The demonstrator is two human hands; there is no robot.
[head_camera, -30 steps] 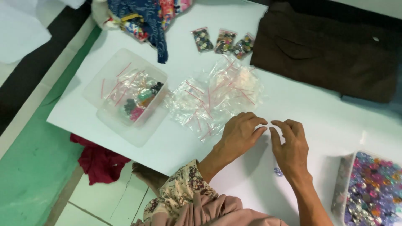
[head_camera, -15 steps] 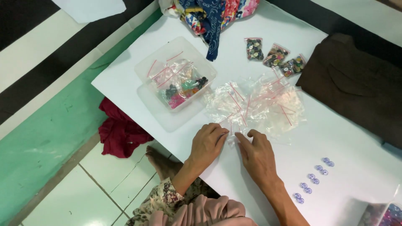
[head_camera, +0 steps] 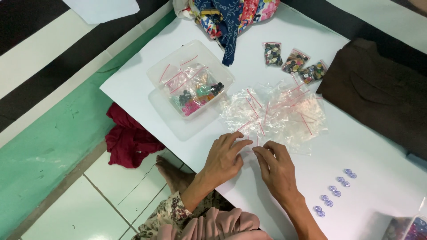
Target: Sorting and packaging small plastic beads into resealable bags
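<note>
Hands meet at the near edge of the bag pile: left hand and right hand, fingers loosely spread, pinch one clear bag, kept close for easy picking.

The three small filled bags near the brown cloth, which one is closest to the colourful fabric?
The leftmost filled bag, holding dark buttons; it lies nearest the colourful fabric, while the other two sit toward the brown cloth.
</note>
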